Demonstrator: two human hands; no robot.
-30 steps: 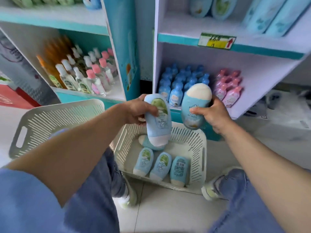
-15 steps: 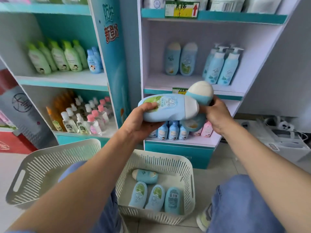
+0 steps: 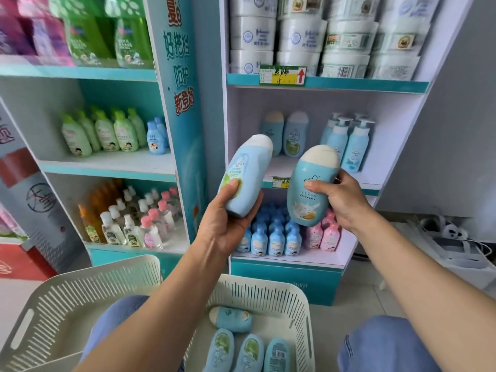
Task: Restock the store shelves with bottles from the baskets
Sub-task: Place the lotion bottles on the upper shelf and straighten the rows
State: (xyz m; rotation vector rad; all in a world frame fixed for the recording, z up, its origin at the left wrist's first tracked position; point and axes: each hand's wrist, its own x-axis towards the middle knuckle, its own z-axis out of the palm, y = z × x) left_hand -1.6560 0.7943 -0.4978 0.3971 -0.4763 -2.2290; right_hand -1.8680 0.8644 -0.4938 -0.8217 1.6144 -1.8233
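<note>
My left hand (image 3: 226, 224) grips a light blue bottle with a green label (image 3: 245, 174), cream cap up and tilted right. In my right hand (image 3: 339, 200) is a second blue bottle with a milk picture (image 3: 311, 189), nearly upright. Both are raised in front of the middle shelf (image 3: 295, 167) of the right-hand unit, where two matching bottles (image 3: 285, 135) stand at the back left. Below my arms, a white slotted basket (image 3: 298, 304) on the floor holds several more of these bottles (image 3: 233, 319), lying flat.
Blue pump bottles (image 3: 349, 142) fill the middle shelf's right side. White tubs (image 3: 300, 36) are stacked on the shelf above; small blue and pink bottles (image 3: 279, 237) crowd the bottom shelf. A second basket (image 3: 75, 299) sits left. The left unit holds green bottles (image 3: 104, 132).
Both hands rose with their bottles toward the middle shelf. The left bottle turned from lying sideways to cap-up. My view tilted upward, showing the tubs above.
</note>
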